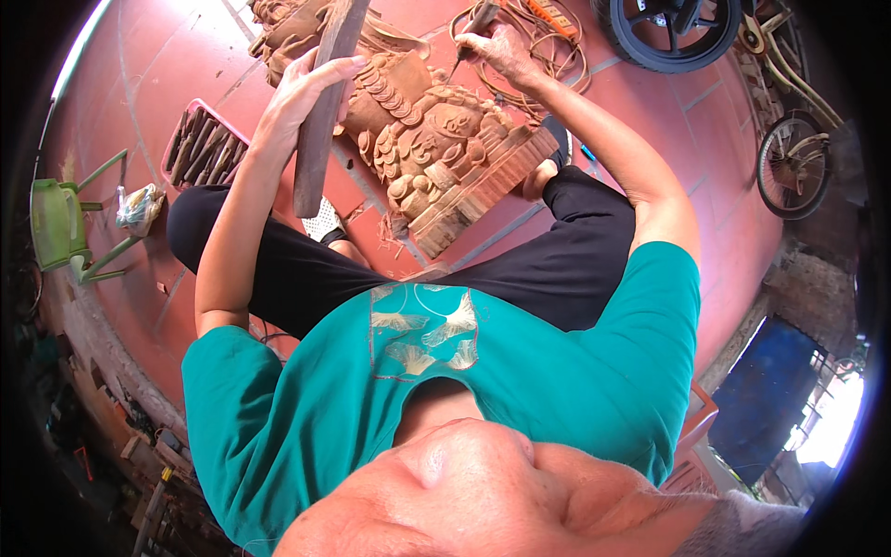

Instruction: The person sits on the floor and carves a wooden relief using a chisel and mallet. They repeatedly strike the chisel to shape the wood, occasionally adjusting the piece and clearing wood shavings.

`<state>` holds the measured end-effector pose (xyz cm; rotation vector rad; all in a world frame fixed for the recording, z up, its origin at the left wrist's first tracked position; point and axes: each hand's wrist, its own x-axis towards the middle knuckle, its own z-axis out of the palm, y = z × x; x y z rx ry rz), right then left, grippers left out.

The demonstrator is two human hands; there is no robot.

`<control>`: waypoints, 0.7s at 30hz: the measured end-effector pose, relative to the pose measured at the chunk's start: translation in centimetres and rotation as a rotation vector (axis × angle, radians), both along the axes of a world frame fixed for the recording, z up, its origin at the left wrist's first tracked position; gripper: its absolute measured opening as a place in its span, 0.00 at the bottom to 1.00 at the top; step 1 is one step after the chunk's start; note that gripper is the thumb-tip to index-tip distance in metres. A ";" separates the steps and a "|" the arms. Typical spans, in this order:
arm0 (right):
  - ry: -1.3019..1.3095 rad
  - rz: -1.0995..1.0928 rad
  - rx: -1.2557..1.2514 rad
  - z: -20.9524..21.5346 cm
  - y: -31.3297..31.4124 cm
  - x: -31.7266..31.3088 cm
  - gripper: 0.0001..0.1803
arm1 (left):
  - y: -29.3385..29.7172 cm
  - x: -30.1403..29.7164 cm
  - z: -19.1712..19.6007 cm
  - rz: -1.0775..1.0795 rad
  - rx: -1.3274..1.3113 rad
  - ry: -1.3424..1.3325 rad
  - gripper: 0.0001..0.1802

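Note:
My left hand [295,100] is wrapped round a long, flat, dark wooden bar [316,153], held upright over the left side of a carved wooden sculpture. The sculpture [432,139] is reddish-brown, with dense rounded relief and a stepped base turned toward me. It lies on the floor between my legs. Beyond its right side, my right hand [501,54] grips a slim dark chisel-like tool [477,23]. The tool's thin tip points down toward the carving, and I cannot tell whether it touches. Its exact kind is unclear.
A pink basket [206,102] of dark-handled tools sits left, near a green stool [61,223] and a plastic bag [139,209]. Coiled cable [568,79] and an orange power strip [551,17] lie beyond my right hand. Wheels [673,32] stand at the right on red tiles.

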<state>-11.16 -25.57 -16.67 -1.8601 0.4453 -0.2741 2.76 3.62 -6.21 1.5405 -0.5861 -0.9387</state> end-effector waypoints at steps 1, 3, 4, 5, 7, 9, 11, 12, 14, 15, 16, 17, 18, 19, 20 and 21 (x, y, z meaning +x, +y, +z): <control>0.022 -0.011 -0.005 0.0 0.3 0.1 0.17 | 0.0 0.0 -0.1 0.002 0.004 0.012 0.19; 0.005 -0.018 0.001 -0.5 0.5 0.2 0.19 | 0.1 0.1 -0.3 0.003 0.012 0.036 0.19; 0.003 -0.017 -0.007 -1.0 0.5 0.3 0.19 | 0.0 0.1 -0.3 0.007 0.014 0.039 0.19; 0.001 -0.017 -0.015 -1.3 0.3 0.5 0.19 | -0.1 0.0 -0.2 0.011 0.016 0.042 0.19; 0.006 -0.014 -0.026 -1.6 0.2 0.8 0.20 | -0.3 -0.1 -0.1 0.018 0.025 0.045 0.19; 0.022 -0.012 -0.036 -1.5 0.1 1.0 0.20 | -0.4 -0.1 0.0 0.020 0.034 0.046 0.19; 0.010 0.015 -0.019 -1.2 0.0 1.0 0.19 | -0.4 -0.1 -0.2 0.004 0.036 0.032 0.18; 0.003 0.028 -0.011 -0.9 0.0 1.0 0.18 | -0.5 0.0 -0.3 -0.003 0.036 0.025 0.17; -0.022 0.030 0.069 -0.6 0.3 1.0 0.16 | -0.5 -0.1 -0.4 -0.010 0.036 0.021 0.17; -0.036 0.028 0.107 -0.6 0.3 0.9 0.16 | -0.6 -0.2 -0.4 -0.016 0.035 0.017 0.17; -0.010 0.061 0.110 -0.8 0.1 0.9 0.15 | -0.6 -0.2 -0.5 -0.020 0.042 0.018 0.17; 0.016 0.095 0.113 -0.9 -0.3 0.9 0.14 | -0.7 -0.2 -0.6 -0.023 0.049 0.019 0.17; 0.041 0.132 0.118 -0.8 -0.3 1.0 0.14 | -0.7 -0.1 -0.7 -0.024 0.058 0.019 0.17; 0.055 0.136 0.116 -0.6 -0.3 1.0 0.14 | -0.7 -0.1 -0.7 -0.023 0.066 0.018 0.18; 0.069 0.141 0.113 -0.5 -0.3 0.9 0.14 | -0.7 -0.2 -0.7 -0.023 0.075 0.017 0.18; 0.084 0.145 0.108 -0.3 -0.3 0.8 0.14 | -0.7 -0.2 -0.7 -0.023 0.081 0.016 0.18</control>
